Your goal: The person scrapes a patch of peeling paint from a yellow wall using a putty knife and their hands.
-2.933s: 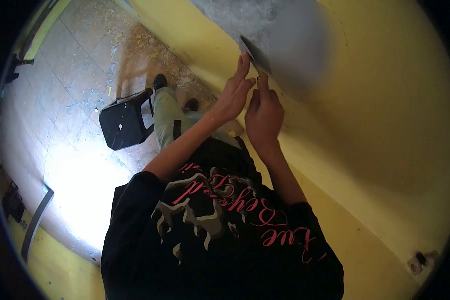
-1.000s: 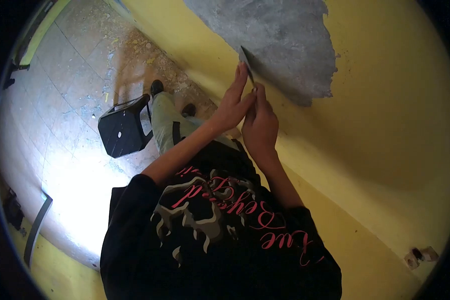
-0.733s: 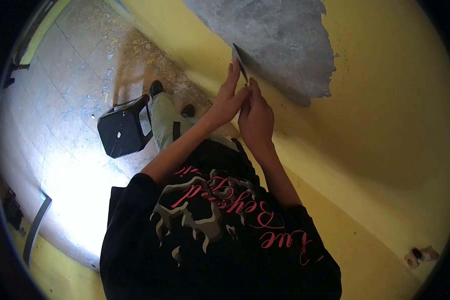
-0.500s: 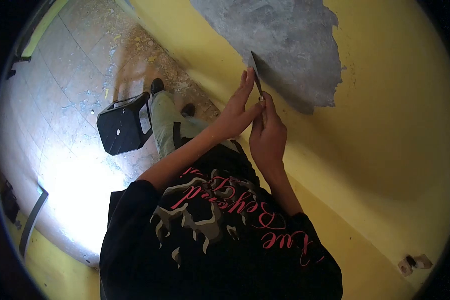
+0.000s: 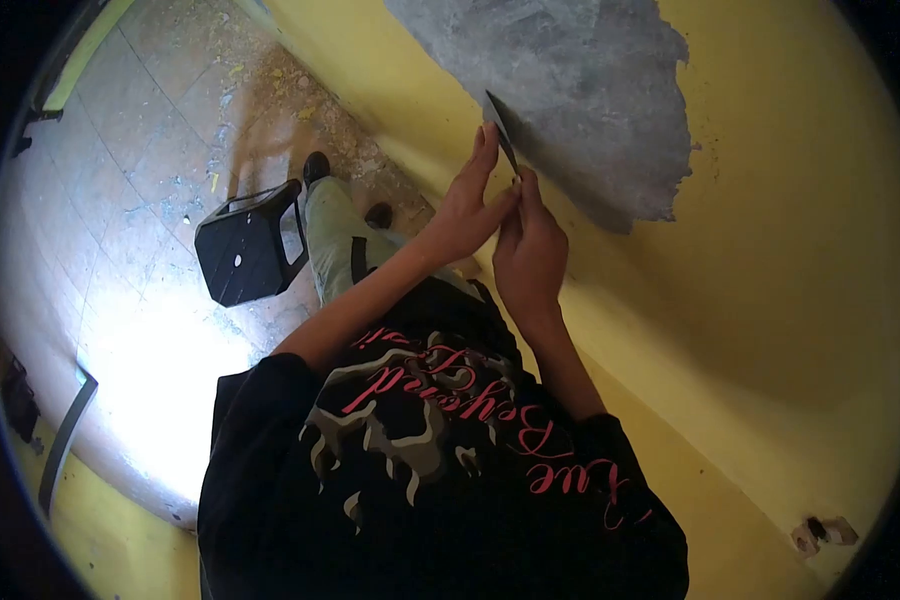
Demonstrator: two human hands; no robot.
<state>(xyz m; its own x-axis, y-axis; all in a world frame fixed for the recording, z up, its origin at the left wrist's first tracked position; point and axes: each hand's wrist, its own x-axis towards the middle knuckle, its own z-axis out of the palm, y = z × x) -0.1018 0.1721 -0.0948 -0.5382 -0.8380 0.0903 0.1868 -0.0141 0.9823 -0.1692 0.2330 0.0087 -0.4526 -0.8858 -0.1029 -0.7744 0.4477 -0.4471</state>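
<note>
A scraper (image 5: 503,130) with a thin dark blade lies against the lower left edge of a grey bare patch (image 5: 590,90) on the yellow wall (image 5: 770,230). Its handle is mostly hidden inside my right hand (image 5: 532,255), whose fingers are wrapped round it. My left hand (image 5: 465,208) is just to the left, with its fingers pressed together against the blade and its thumb by the base of the blade, touching my right hand.
A black stool (image 5: 245,250) stands on the tiled floor (image 5: 130,200) beside my legs. Flakes and debris lie along the foot of the wall. Low on the wall at the right is an opened socket box (image 5: 818,535). A dark curved strip (image 5: 67,440) shows at the lower left.
Both hands and the scraper have shifted slightly up and to the left along the edge of the grey patch. The blade is tilted a little more to the left.
</note>
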